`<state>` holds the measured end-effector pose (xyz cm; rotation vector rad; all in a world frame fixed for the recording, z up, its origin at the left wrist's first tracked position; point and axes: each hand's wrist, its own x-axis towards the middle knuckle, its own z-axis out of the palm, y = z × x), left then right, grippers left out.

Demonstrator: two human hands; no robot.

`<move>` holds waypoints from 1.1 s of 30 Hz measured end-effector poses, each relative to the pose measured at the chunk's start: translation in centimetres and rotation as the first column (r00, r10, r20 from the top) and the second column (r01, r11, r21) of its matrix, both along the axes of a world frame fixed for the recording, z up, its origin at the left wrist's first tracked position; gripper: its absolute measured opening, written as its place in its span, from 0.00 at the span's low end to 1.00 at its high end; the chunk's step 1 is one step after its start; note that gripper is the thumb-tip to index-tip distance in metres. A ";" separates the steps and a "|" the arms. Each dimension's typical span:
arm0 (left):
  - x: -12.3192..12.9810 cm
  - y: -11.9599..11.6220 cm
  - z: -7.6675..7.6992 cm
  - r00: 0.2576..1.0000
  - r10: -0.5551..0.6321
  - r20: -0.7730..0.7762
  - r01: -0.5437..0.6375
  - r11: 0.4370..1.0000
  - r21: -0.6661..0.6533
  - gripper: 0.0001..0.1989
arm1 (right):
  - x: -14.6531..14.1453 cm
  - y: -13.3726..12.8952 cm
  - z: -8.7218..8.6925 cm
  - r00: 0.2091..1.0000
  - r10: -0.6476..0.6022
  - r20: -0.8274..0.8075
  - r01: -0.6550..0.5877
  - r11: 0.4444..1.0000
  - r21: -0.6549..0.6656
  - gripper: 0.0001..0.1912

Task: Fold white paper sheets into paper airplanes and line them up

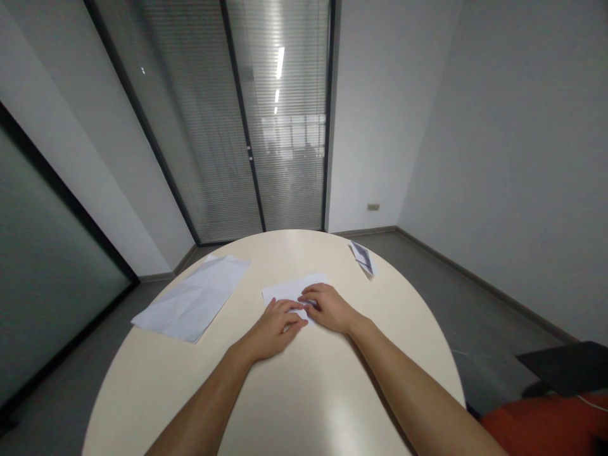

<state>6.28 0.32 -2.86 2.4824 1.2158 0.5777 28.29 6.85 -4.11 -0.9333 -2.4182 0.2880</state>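
Note:
A white sheet of paper lies near the middle of the round table, partly hidden under my fingers. My left hand rests at its near edge, fingers pointing right and closed on the paper between thumb and fingertips. From the other side my right hand reaches in with bent fingers, gripping the same paper near its right part. The fingertips of both hands almost meet. A small piece of the paper shows between them; whether it is folded there is hard to make out.
A larger creased white sheet lies at the table's left edge. A folded paper piece with a dark patch sits near the far right rim of the cream table. An orange-red seat and a black flat object are at lower right.

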 end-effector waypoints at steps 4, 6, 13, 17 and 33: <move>0.1 0.1 0.0 1.000 -0.007 0.015 0.006 1.000 0.027 0.13 | 0.1 0.1 -0.5 0.999 0.055 0.000 -0.055 0.998 -0.023 0.16; 0.2 0.1 -0.1 1.000 0.010 0.014 -0.011 0.997 0.076 0.13 | 0.2 0.2 -0.6 0.998 0.055 0.006 -0.054 0.998 -0.040 0.17; 0.4 0.4 0.0 0.974 0.208 -0.089 -0.187 0.961 0.206 0.14 | 0.4 0.1 -0.5 0.997 -0.045 0.059 0.048 0.998 -0.045 0.21; 0.3 0.5 -0.1 0.935 0.332 -0.121 -0.300 0.926 0.227 0.15 | 0.2 -0.3 0.5 0.992 -0.089 0.094 0.090 0.996 -0.006 0.18; -0.8 1.3 -2.5 0.881 0.424 -0.208 -0.402 0.904 0.143 0.26 | -0.1 -0.3 0.4 1.000 0.009 0.030 -0.009 1.000 0.004 0.14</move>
